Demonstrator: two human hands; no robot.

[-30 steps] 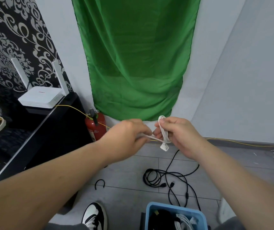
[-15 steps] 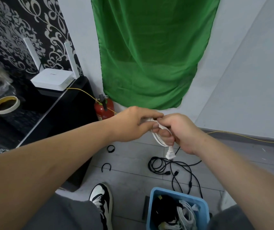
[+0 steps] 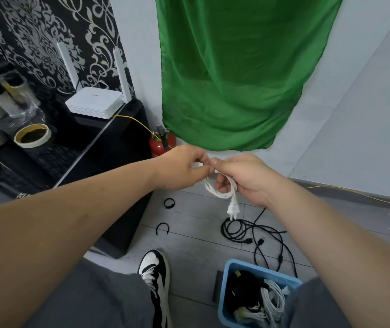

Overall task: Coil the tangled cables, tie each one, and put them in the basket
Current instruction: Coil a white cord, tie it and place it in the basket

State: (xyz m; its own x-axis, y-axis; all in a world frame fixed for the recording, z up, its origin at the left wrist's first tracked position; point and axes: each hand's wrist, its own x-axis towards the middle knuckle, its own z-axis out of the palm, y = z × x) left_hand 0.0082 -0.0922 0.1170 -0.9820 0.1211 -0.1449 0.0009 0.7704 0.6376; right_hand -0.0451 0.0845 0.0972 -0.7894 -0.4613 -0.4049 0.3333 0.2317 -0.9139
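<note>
- Two bare hands were up in front of the person, knuckles nearly touching, right over the grey tiled floor.
- Left hand was pinching the top of a thin white power cable wound into a small coil, thumb and fingertips pressed together on it.
- Right hand had its fingers curled round the other side of the same coil, so the loops sagged between and just under both hands.
- That cable's white two-pin plug dangled straight down below the right hand, its pins just above the mess on the floor.
- Down there lay a loose black cable, partly looped, its strands trailing toward the basket.
- The blue plastic basket sat low in the view, under the right forearm, well below the hands. It already held bundled white cables and a dark bundle.
- A couple of black ring-shaped ties lay on the tiles under the left wrist, apart from everything else.
- A black-and-white sneaker showed near the bottom.
- Off to the left, a black cabinet carried a white router with two antennas and a roll of beige tape; a red fire extinguisher stood by the green cloth on the wall.
</note>
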